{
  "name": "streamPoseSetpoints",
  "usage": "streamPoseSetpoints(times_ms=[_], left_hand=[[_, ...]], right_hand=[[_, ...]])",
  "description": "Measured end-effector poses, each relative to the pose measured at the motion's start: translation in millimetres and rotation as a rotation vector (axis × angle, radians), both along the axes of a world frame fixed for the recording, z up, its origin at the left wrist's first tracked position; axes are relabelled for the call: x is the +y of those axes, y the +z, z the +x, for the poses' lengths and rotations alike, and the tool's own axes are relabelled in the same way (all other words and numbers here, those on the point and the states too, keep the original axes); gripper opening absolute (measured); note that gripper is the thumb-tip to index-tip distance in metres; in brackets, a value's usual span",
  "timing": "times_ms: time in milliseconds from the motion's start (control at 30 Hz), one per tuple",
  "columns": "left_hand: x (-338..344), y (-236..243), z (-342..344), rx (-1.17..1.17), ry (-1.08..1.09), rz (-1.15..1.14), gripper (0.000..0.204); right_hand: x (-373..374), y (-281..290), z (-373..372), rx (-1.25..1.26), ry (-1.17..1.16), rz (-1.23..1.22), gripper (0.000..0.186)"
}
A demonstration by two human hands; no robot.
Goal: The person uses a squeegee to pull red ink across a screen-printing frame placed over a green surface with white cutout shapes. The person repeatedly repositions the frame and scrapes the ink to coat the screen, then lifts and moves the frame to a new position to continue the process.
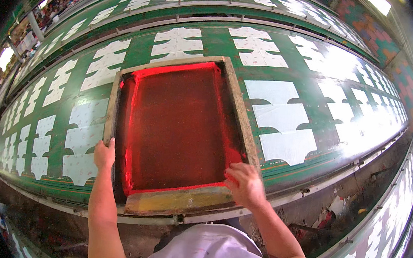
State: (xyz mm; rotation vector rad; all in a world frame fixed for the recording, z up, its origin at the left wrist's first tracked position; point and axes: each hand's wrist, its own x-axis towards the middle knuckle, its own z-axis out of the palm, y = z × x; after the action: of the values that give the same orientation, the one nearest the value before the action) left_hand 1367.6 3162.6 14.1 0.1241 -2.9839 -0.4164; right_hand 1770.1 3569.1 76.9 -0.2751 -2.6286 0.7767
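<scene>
A wooden screen frame (240, 107) with dark mesh (177, 126), smeared with bright red ink along its inner edges, lies on the long green printing table (276, 71). My left hand (105, 154) grips the frame's left side, thumb up along the wood. At the lower right corner, my slightly blurred right hand (243, 182) has its fingers curled over the inside edge, against the red ink. Cut white fabric pieces (284, 124) lie in spaced groups on both sides of the screen, some faintly printed.
A second long table (213, 5) with white pieces runs behind, past a metal rail. Another (353, 257) stands at the lower right, across a gap with scraps (336, 206). A railed edge (289, 194) runs along my side. A patchwork-coloured wall (396, 67) is at the right.
</scene>
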Motion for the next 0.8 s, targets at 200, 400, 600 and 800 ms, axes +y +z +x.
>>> streamPoseSetpoints(times_ms=[200,400,600,800], left_hand=[[7.4,1.9,-1.7,-0.027,0.034,-0.053,0.064],[-3.9,-5.2,-9.6,0.017,-0.004,0.0,0.064],[-14.2,-24.4,-14.5,0.023,-0.03,0.106,0.066],[-28.0,-28.5,-22.6,0.007,-0.091,0.176,0.057]], right_hand=[[67.9,-13.6,-12.5,-0.211,-0.374,-0.036,0.06],[76.6,-30.1,-52.9,-0.361,-0.455,-0.102,0.083],[80.4,-24.5,-66.8,-0.385,-0.511,-0.064,0.078],[79.4,-0.5,-66.7,-0.309,-0.513,-0.124,0.075]])
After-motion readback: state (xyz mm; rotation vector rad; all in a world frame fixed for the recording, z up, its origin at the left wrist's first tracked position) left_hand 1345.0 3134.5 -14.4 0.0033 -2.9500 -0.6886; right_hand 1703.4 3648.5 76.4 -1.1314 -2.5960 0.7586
